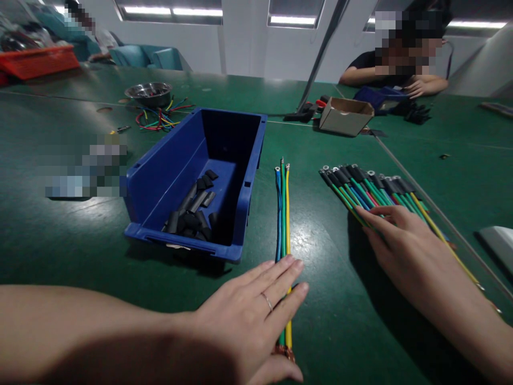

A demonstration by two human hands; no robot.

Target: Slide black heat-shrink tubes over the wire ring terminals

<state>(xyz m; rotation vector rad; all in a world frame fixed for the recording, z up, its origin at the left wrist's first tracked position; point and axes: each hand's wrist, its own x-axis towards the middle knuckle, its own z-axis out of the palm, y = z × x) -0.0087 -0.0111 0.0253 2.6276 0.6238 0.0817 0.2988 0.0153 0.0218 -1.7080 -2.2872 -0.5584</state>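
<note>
My left hand [256, 305] lies flat with fingers stretched out over the near end of three wires [282, 208], blue, green and yellow, that lie side by side on the green table [60, 240]. My right hand [401, 240] rests with fingers extended on a fanned row of several coloured wires [368, 190] tipped with black sleeves and metal lugs. A blue plastic bin [248, 176] left of the three wires holds several short black tube pieces [194, 211].
A cardboard box [347, 115] and dark tools lie farther back. A metal bowl [148, 92] and loose coloured wires [158, 116] sit at the back left, an orange tray [38, 61] beyond. Another person sits across the table at the far right.
</note>
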